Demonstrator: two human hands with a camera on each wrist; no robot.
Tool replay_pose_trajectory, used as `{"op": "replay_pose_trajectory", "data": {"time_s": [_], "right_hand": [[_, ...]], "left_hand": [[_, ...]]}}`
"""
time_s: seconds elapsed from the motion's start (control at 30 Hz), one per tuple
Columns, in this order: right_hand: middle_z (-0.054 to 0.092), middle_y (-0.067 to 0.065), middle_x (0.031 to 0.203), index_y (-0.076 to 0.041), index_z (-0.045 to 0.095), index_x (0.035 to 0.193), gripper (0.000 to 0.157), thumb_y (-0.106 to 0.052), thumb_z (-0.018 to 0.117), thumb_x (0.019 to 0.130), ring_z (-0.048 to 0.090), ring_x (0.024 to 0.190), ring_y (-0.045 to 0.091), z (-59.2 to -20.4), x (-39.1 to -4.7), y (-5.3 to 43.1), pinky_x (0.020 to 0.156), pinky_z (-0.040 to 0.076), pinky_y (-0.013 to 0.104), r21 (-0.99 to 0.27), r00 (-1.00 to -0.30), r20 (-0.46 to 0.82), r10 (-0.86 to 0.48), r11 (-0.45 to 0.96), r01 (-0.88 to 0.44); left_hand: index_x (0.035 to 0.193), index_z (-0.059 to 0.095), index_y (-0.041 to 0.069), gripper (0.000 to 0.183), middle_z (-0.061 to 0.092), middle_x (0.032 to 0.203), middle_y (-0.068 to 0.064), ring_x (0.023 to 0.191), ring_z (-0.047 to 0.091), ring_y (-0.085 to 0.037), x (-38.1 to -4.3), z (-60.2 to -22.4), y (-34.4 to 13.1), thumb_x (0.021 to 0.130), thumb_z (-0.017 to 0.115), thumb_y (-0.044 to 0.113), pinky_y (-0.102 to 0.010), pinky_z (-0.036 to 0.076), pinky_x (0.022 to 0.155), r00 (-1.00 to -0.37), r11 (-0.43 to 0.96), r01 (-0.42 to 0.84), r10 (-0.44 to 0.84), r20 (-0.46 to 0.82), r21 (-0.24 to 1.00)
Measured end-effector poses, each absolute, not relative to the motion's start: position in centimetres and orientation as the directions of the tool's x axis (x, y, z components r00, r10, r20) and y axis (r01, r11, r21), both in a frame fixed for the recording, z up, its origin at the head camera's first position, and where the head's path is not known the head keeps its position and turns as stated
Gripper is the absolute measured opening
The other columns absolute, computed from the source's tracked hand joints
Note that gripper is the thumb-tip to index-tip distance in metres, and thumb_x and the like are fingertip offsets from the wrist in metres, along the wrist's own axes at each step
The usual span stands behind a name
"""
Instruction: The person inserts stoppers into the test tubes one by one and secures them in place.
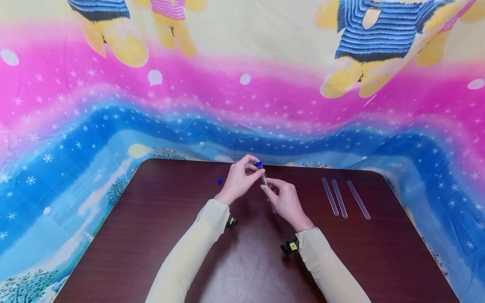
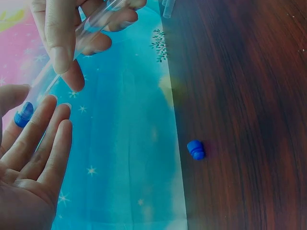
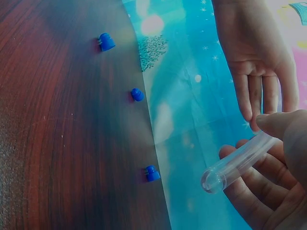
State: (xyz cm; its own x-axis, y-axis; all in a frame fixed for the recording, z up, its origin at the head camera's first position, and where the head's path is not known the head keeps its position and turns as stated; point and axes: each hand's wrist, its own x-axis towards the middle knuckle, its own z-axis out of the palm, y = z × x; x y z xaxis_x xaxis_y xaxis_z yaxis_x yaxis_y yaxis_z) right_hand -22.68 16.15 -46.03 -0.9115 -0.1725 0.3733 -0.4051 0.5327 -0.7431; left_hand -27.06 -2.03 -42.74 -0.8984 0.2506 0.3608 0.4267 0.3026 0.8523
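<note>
Above the far middle of the table, my right hand (image 1: 289,201) grips a clear test tube (image 3: 237,160) between thumb and fingers. The tube slants, its rounded closed end pointing down toward me. At its upper end sits a blue cap (image 1: 259,164), which my left hand (image 1: 239,177) pinches between thumb and index finger. In the left wrist view this cap (image 2: 23,115) shows past the index finger, while the other left fingers extend loosely. How deep the cap sits in the tube cannot be made out.
Three loose blue caps, including a middle one (image 3: 137,94), lie near the table's far edge. Left of my left hand, one cap (image 1: 219,181) shows in the head view. Three clear tubes (image 1: 339,198) lie to the right. A patterned cloth (image 1: 242,105) hangs behind the table (image 1: 159,235).
</note>
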Motion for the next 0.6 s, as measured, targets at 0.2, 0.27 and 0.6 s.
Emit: {"op": "replay_pose_trajectory", "data": {"time_s": [0.2, 0.27, 0.6], "right_hand": [[0.068, -0.001, 0.079, -0.011, 0.073, 0.121, 0.026, -0.024, 0.071, 0.098, 0.067, 0.059, 0.019, -46.2, -22.6, 16.7, 0.055, 0.056, 0.031, -0.763, -0.926, 0.346, -0.153, 0.529, -0.372], [0.068, -0.001, 0.08, -0.011, 0.073, 0.121, 0.027, -0.024, 0.071, 0.098, 0.068, 0.06, 0.021, -46.3, -22.6, 17.0, 0.056, 0.056, 0.032, -0.775, -0.934, 0.329, -0.139, 0.526, -0.351], [0.07, 0.007, 0.086, -0.008, 0.072, 0.124, 0.029, -0.022, 0.071, 0.098, 0.07, 0.067, 0.033, -46.5, -22.6, 18.3, 0.055, 0.057, 0.032, -0.801, -0.954, 0.28, -0.103, 0.524, -0.292]], "left_hand": [[0.127, 0.059, 0.016, 0.037, 0.074, 0.094, 0.005, 0.085, 0.071, -0.011, -27.0, -42.9, -2.2, 0.096, 0.075, 0.028, -0.031, 0.058, 0.081, -0.894, 0.303, 0.438, 0.247, 0.374, 0.847], [0.129, 0.058, 0.018, 0.038, 0.074, 0.094, 0.006, 0.085, 0.07, -0.01, -27.0, -43.0, -2.3, 0.096, 0.074, 0.029, -0.032, 0.058, 0.081, -0.897, 0.304, 0.433, 0.236, 0.373, 0.849], [0.13, 0.057, 0.02, 0.037, 0.073, 0.098, 0.004, 0.085, 0.069, -0.009, -27.2, -43.1, -2.6, 0.098, 0.072, 0.031, -0.03, 0.057, 0.082, -0.909, 0.301, 0.407, 0.232, 0.347, 0.863]]}}
